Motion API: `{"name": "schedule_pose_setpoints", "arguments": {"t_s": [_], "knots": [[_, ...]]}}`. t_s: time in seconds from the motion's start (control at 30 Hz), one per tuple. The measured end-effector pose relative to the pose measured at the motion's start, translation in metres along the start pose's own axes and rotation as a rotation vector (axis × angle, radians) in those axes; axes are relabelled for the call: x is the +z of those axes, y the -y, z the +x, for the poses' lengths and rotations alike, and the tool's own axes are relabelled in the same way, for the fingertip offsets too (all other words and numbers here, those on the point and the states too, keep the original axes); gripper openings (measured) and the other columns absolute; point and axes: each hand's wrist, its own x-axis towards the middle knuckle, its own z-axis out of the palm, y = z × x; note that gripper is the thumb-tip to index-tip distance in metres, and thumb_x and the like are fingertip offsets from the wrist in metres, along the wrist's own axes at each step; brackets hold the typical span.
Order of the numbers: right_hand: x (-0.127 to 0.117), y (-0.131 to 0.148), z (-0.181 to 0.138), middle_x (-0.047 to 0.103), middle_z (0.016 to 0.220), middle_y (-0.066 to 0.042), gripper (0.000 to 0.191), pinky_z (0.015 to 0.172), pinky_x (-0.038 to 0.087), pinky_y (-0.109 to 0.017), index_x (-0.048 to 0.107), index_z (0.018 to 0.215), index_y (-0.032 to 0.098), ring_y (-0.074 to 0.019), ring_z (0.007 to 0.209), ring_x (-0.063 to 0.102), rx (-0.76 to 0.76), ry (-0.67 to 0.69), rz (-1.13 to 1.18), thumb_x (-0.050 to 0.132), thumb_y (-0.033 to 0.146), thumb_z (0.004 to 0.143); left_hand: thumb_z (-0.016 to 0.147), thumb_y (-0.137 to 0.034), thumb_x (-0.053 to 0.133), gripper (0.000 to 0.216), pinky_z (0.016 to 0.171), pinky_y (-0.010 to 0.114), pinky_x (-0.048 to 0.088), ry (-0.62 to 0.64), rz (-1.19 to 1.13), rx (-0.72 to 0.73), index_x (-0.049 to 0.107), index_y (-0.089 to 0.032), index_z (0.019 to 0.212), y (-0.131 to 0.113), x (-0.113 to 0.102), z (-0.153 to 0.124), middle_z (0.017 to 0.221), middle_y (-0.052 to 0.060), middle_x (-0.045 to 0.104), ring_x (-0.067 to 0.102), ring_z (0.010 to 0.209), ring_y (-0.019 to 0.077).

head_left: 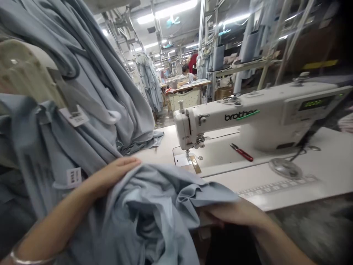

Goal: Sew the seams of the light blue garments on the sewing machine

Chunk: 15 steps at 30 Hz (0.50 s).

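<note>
Here, L hand [121,169] on grey cloth [162,180], fingers [131,161] tgthr; R hand [234,212] partly under it; can't tell grips.

The left hand [125,166] is touching the left side of a bunched blue-grey cloth [162,195], its thumb not showing; the right hand [234,212] is gripping the cloth's right end by the front edge of the white table [333,154]. A sewing machine [264,110] is standing there, red-handled snips [242,152] lying before it. A ruler strip [278,186] is running near the front edge, and hanging fabric [118,84] is draping onto the left end.
</note>
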Motion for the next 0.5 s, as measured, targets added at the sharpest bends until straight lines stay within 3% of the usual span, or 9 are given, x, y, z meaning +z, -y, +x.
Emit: {"name": "schedule_pose_setpoints", "arguments": {"t_s": [0.07,0.13,0.2,0.27,0.33,0.37,0.43,0.5], "knots": [[-0.015,0.004,-0.004,0.057,0.063,0.0,0.016,0.062,0.042,-0.026,0.063,0.075,0.018,-0.0174,0.065,0.058,0.028,-0.073,-0.154,0.059,0.019,0.09,0.092,-0.045,0.051,0.036,0.084,0.04,0.054,-0.02,0.058,0.019,0.064,-0.012,0.096,0.001,0.02,0.015,0.088,0.005,0.07,0.067,0.083,0.0167],[-0.007,0.016,-0.002,0.061,0.075,-0.002,0.014,0.067,0.042,-0.027,0.062,0.084,0.018,-0.0175,0.071,0.058,-0.03,-0.076,-0.343,0.053,0.015,0.094,0.089,-0.047,0.049,0.037,0.092,0.045,0.049,-0.161,0.135,0.044,0.064,-0.015,0.1,0.0,0.038,0.01,0.098,0.009,0.07,0.066,0.094,0.022],[0.024,0.024,0.009,0.064,0.087,-0.003,0.013,0.07,0.043,-0.027,0.062,0.088,0.018,-0.0174,0.077,0.059,-0.122,0.032,-0.492,0.052,0.017,0.096,0.087,-0.054,0.043,0.043,0.093,0.042,0.048,-0.313,0.17,0.08,0.063,-0.02,0.103,-0.002,0.05,-0.012,0.107,0.008,0.069,0.065,0.099,0.0239],[0.066,0.022,0.026,0.063,0.09,-0.005,0.013,0.068,0.045,-0.028,0.061,0.086,0.016,-0.0199,0.08,0.06,-0.154,0.133,-0.562,0.059,0.026,0.095,0.085,-0.062,0.043,0.043,0.076,0.031,0.052,-0.4,0.179,0.1,0.063,-0.026,0.096,0.002,0.059,-0.043,0.095,0.0,0.07,0.068,0.082,0.0185],[0.103,0.014,0.042,0.063,0.093,-0.01,0.013,0.07,0.047,-0.034,0.061,0.092,0.013,-0.0267,0.087,0.059,-0.194,0.102,-0.641,0.065,0.025,0.09,0.084,-0.061,0.051,0.034,0.062,0.025,0.052,-0.449,0.268,0.155,0.062,-0.03,0.092,0.017,0.068,-0.073,0.082,-0.005,0.07,0.069,0.072,0.0151],[0.114,0.011,0.047,0.063,0.092,-0.011,0.008,0.071,0.048,-0.035,0.06,0.09,0.012,-0.0271,0.087,0.059,-0.213,0.114,-0.644,0.063,0.019,0.088,0.083,-0.058,0.054,0.031,0.063,0.025,0.054,-0.481,0.333,0.208,0.062,-0.031,0.096,0.028,0.071,-0.086,0.085,-0.005,0.07,0.07,0.074,0.0156],[0.116,0.013,0.05,0.062,0.089,-0.008,0.003,0.073,0.047,-0.033,0.058,0.089,0.013,-0.0229,0.083,0.058,-0.268,0.135,-0.608,0.056,0.012,0.09,0.084,-0.044,0.053,0.023,0.069,0.027,0.057,-0.477,0.439,0.272,0.063,-0.031,0.099,0.053,0.075,-0.105,0.09,-0.003,0.072,0.072,0.08,0.0181],[0.096,0.025,0.044,0.059,0.086,-0.002,0.009,0.072,0.045,-0.026,0.054,0.088,0.017,-0.0155,0.078,0.055,-0.298,0.159,-0.388,0.049,0.015,0.096,0.082,-0.034,0.049,0.019,0.071,0.025,0.057,-0.434,0.455,0.274,0.064,-0.029,0.091,0.075,0.069,-0.115,0.086,-0.003,0.072,0.072,0.079,0.0174]]}}
